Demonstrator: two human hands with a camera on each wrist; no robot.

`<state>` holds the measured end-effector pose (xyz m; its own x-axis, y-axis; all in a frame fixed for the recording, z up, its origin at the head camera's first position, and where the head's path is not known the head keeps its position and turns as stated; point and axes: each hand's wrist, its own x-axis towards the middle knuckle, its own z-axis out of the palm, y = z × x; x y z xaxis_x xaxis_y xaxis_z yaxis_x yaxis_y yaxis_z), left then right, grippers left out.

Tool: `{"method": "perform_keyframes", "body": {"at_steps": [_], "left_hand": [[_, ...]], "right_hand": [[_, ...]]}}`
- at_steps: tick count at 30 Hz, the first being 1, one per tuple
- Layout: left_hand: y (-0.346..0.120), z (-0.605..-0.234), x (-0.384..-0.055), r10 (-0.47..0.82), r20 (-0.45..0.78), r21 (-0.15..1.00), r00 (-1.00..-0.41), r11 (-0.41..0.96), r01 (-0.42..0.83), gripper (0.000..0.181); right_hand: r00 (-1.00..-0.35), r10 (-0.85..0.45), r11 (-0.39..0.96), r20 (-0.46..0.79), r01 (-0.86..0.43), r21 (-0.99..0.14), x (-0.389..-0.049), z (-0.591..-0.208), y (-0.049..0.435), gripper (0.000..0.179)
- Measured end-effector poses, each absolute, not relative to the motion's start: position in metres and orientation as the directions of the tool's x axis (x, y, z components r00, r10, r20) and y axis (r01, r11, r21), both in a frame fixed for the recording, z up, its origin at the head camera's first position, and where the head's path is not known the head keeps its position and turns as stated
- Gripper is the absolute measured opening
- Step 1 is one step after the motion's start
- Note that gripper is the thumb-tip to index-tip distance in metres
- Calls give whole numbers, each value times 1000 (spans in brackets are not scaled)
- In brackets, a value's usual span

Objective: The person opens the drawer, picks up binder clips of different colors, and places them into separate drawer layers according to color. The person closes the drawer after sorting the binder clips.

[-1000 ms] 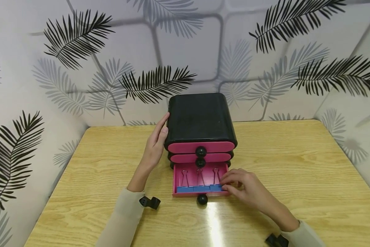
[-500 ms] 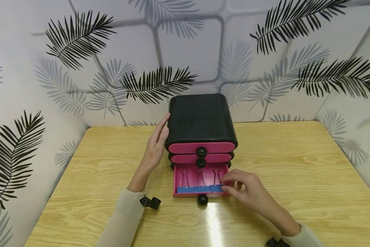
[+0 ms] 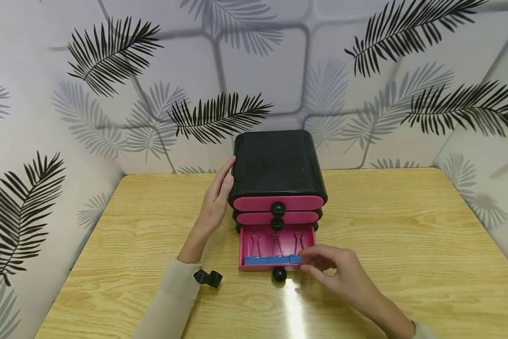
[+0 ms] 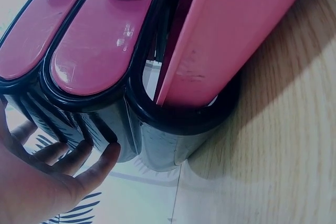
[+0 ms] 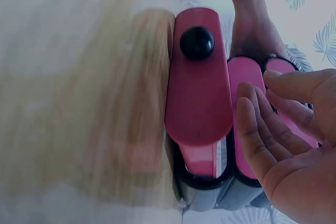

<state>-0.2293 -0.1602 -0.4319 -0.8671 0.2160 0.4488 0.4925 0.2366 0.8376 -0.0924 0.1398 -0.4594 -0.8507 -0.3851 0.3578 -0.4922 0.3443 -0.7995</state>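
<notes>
A black three-drawer desktop organizer [image 3: 279, 165] with pink drawer fronts stands mid-table. Its bottom drawer [image 3: 265, 242] is pulled out, and three blue binder clips [image 3: 273, 260] lie in a row behind its front wall, wire handles pointing back. My left hand [image 3: 216, 197] rests along the organizer's left side; the left wrist view has its fingers [image 4: 105, 158] spread against the black casing. At the drawer's front right corner, my right hand [image 3: 340, 273] hovers with softly bent fingers, overlapping the rightmost clip's end. The right wrist view finds nothing between its thumb and fingers [image 5: 252, 135].
Round black knobs [image 3: 279, 274] stick out from the drawer fronts. The upper two drawers [image 3: 258, 204] are closed. A wood-grain table [image 3: 406, 226] extends to both sides, and a leaf-patterned wall [image 3: 262, 66] rises behind it.
My right hand has drawn slightly toward me and down, from the drawer's right wall to its front corner. The left hand keeps its place on the organizer, and the clips stay put.
</notes>
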Motion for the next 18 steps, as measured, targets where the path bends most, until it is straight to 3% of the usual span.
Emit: {"method": "perform_keyframes", "body": {"at_steps": [7,18], "left_hand": [[-160,-432,-228,207,459,830,-864,246,500,51],[-160,-433,-229,205,450,833,-869,255,491,51]], "right_hand": [[-839,-423,295,343,-485,-823,-79,-467,130,23],[-863,-460,305,210,-375,-875,-72,-473,114,24]]}}
